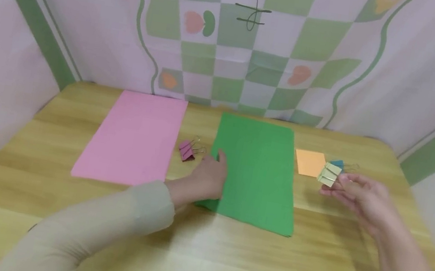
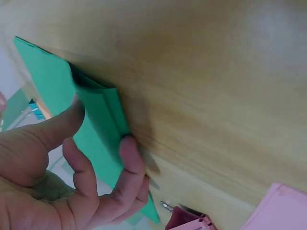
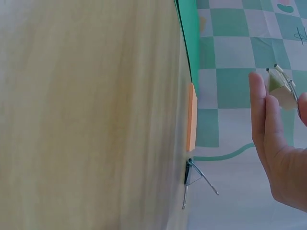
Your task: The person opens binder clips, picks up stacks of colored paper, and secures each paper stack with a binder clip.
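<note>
In the head view my left hand (image 1: pixel 209 176) is at the left edge of a stack of green paper (image 1: pixel 256 171). The left wrist view shows the thumb and fingers pinching that edge, where the green sheets (image 2: pixel 98 112) bend up off the table. My right hand (image 1: pixel 370 204) holds a pale yellow binder clip (image 1: pixel 329 174) above the table on the right. Thumb and fingers grip this yellow clip (image 3: pixel 283 91) in the right wrist view. Behind it on the table sits a blue binder clip (image 1: pixel 337 164), partly hidden.
Pink paper (image 1: pixel 132 140) lies on the left of the wooden table (image 1: pixel 214 259). A magenta binder clip (image 1: pixel 186 150) sits between the pink and green paper. Orange sticky notes (image 1: pixel 309 163) lie right of the green stack. A patterned curtain (image 1: pixel 229 65) hangs behind the table.
</note>
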Demonstrator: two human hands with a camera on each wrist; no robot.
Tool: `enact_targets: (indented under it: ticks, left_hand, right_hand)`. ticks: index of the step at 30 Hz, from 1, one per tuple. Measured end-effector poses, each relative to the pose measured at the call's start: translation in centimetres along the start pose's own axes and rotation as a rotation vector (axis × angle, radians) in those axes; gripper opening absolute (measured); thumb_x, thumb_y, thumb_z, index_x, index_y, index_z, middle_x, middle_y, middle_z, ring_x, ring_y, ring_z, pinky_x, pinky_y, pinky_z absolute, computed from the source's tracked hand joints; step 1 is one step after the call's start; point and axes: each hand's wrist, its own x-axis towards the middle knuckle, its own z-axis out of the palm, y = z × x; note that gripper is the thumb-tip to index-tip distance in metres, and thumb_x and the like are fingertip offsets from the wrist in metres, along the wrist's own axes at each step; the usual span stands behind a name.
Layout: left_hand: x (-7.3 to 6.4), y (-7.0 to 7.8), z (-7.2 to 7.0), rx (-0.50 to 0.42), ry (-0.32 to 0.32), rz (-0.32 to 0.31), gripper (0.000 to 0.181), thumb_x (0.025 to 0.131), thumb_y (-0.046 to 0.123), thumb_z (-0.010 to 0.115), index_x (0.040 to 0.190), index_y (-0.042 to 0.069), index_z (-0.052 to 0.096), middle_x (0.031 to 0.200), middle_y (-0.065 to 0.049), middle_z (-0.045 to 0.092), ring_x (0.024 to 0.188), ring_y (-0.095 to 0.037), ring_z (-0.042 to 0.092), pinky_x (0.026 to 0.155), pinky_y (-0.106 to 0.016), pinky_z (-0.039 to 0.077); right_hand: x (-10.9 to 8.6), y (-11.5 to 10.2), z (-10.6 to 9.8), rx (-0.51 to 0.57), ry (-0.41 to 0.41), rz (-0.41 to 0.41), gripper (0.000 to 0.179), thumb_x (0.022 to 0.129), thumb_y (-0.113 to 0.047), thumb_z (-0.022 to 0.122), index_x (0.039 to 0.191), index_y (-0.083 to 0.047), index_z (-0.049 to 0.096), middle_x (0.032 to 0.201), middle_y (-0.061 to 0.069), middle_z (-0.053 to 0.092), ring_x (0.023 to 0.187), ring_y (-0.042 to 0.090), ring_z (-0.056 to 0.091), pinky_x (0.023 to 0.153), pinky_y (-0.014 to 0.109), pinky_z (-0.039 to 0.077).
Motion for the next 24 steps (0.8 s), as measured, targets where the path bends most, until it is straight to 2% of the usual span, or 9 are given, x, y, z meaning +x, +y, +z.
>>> enact_targets:
  ticks: [3,5,7,10,13,14,17,20,24]
  left_hand:
    - [-0.1,0.1,-0.1,-0.073,-0.001,-0.016,0.115,0.080,0.012,0.083,0.159,0.004,0.001,0.154,-0.036,0.028,0.110,-0.034,0.062,0.065,-0.030,0.057]
    - [-0.3,0.2,0.0,-0.107,0.002,-0.018,0.113,0.081,0.007,0.080,0.160,0.005,-0.001,0.155,-0.035,0.028,0.117,-0.035,0.059,0.074,-0.033,0.058]
    - [-0.4,0.1,0.0,-0.121,0.004,-0.015,0.110,0.082,0.002,0.077,0.159,0.005,-0.002,0.149,-0.033,0.039,0.116,-0.034,0.061,0.075,-0.034,0.058]
    - [-0.2,0.1,0.0,-0.112,0.001,-0.005,0.108,0.082,-0.004,0.072,0.159,0.004,-0.004,0.114,-0.023,0.067,0.088,-0.026,0.067,0.060,-0.029,0.056]
    - [0.1,0.0,-0.1,-0.150,-0.019,-0.022,0.107,0.080,-0.011,0.065,0.159,0.005,-0.007,0.070,-0.008,0.062,0.053,-0.017,0.053,0.042,-0.025,0.044]
    - [0.3,0.0,-0.1,-0.168,-0.027,-0.035,0.109,0.080,-0.012,0.064,0.159,0.006,-0.008,0.067,-0.007,0.059,0.050,-0.015,0.048,0.040,-0.024,0.041]
    - [0.8,-0.4,-0.1,-0.192,-0.041,-0.048,0.111,0.078,-0.007,0.070,0.159,0.005,-0.005,0.070,-0.007,0.060,0.051,-0.016,0.048,0.041,-0.025,0.043]
    - [1.3,-1.2,-0.1,-0.195,-0.048,-0.008,0.110,0.075,0.005,0.080,0.156,-0.003,0.007,0.093,-0.013,0.066,0.066,-0.019,0.055,0.054,-0.027,0.050]
    - [1.5,-2.4,-0.3,-0.251,-0.078,0.051,0.079,0.074,0.016,0.085,0.137,-0.005,0.041,0.115,-0.016,0.063,0.087,-0.023,0.056,0.075,-0.032,0.055]
  right_hand:
    - [-0.1,-0.1,-0.2,0.019,-0.005,-0.019,0.019,0.103,-0.002,0.048,0.107,-0.006,0.066,0.097,0.007,0.072,0.094,0.020,0.075,0.087,0.023,0.058]
    - [-0.1,-0.2,-0.2,0.019,-0.005,-0.020,0.020,0.103,-0.002,0.047,0.107,-0.006,0.067,0.098,0.007,0.073,0.093,0.020,0.075,0.087,0.023,0.058]
    - [-0.2,-0.2,-0.2,0.021,-0.014,-0.023,0.022,0.103,-0.002,0.047,0.107,-0.006,0.068,0.100,0.008,0.074,0.093,0.020,0.075,0.087,0.023,0.058]
    - [-0.2,-0.2,-0.2,0.004,-0.022,-0.030,0.022,0.104,-0.003,0.046,0.108,-0.006,0.068,0.100,0.008,0.074,0.094,0.020,0.075,0.087,0.022,0.058]
    - [-0.3,-0.2,-0.3,-0.011,-0.017,-0.035,0.021,0.104,-0.003,0.046,0.107,-0.005,0.067,0.097,0.007,0.073,0.094,0.019,0.075,0.087,0.022,0.058]
    - [-0.4,-0.2,-0.4,-0.013,-0.012,-0.034,0.021,0.104,-0.003,0.046,0.107,-0.004,0.067,0.096,0.007,0.072,0.094,0.019,0.075,0.087,0.022,0.058]
    - [-0.5,-0.2,-0.4,-0.017,0.000,-0.031,0.019,0.104,-0.002,0.047,0.105,-0.004,0.066,0.095,0.006,0.071,0.093,0.018,0.075,0.086,0.021,0.058]
    - [-0.4,-0.2,-0.5,-0.013,0.002,-0.032,0.019,0.104,-0.002,0.047,0.106,-0.003,0.066,0.095,0.006,0.071,0.093,0.019,0.075,0.086,0.022,0.058]
    - [-0.3,-0.3,-0.5,-0.005,-0.002,-0.031,0.020,0.103,-0.002,0.047,0.106,-0.003,0.066,0.097,0.007,0.072,0.093,0.020,0.075,0.086,0.023,0.058]
